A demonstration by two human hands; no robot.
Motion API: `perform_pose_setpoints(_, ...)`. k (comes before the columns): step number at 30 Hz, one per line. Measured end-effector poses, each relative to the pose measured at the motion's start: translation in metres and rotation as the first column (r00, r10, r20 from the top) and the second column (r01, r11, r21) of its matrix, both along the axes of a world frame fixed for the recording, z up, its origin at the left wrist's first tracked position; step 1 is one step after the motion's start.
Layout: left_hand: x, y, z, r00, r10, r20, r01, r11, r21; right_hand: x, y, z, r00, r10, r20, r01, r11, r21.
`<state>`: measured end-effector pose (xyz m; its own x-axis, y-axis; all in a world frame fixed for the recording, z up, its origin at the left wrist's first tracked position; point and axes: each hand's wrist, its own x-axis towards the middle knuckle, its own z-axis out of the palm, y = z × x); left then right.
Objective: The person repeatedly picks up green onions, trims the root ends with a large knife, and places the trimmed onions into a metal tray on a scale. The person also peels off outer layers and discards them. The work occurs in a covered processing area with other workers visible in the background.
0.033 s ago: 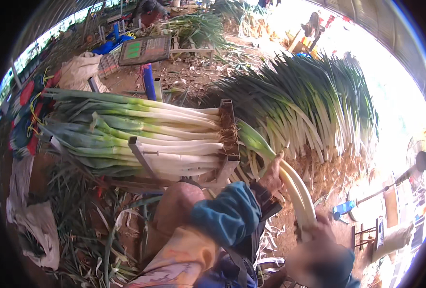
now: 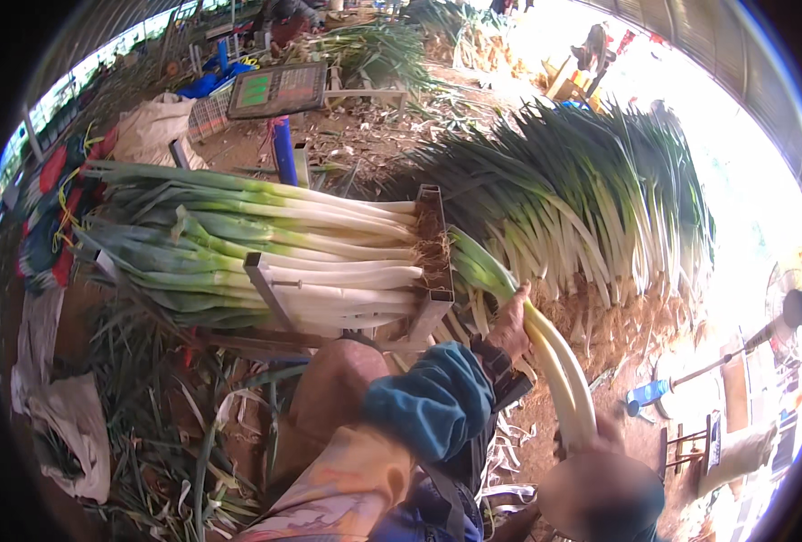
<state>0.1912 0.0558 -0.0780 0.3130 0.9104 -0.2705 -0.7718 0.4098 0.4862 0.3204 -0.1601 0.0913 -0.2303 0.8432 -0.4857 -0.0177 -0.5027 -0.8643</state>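
My left hand [image 2: 510, 331] is wrapped round a few large green onions [image 2: 564, 375], gripping them where the green leaves meet the pale stalks. Lower right, my right hand [image 2: 610, 435] closes on their root end; its fingers are partly hidden and blurred. To the left, many large green onions [image 2: 329, 239] lie side by side in a metal rack [image 2: 433, 312], their roots against its end plate. The leaves of the held ones pass beside that plate.
Beyond my hands stands a big heap of untrimmed green onions [image 2: 591, 199], roots toward me. A scale display [image 2: 277, 90] on a blue post [image 2: 284, 154] rises behind the rack. Leaf scraps [image 2: 157, 434] and a pale sack [image 2: 80, 434] lie at lower left. At right is a fan [image 2: 780, 285].
My right hand has shifted slightly down at the root end. Both hands keep hold of the green onions, and the whole view has moved a little.
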Motion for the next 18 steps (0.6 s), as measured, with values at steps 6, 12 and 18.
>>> perform_pose_setpoints(6, -0.045, 0.002, 0.075, 0.966, -0.073, 0.248, 0.042, 0.991, 0.129, -0.02, -0.053, -0.016, 0.909, -0.05, 0.414, -0.052, 0.971, 0.233)
perform_pose_setpoints(12, -0.155, 0.007, 0.193, 0.962, 0.103, 0.254, -0.21, 0.873, 0.44, -0.063, -0.002, -0.008, 0.586, -0.098, 0.804, -0.354, 0.862, 0.363)
perform_pose_setpoints(18, -0.382, -0.007, 0.292, 0.986, 0.153, 0.062, -0.127, 0.47, 0.874, -0.178, 0.141, 0.026, 0.711, -0.044, 0.702, -0.678, 0.226, 0.7)
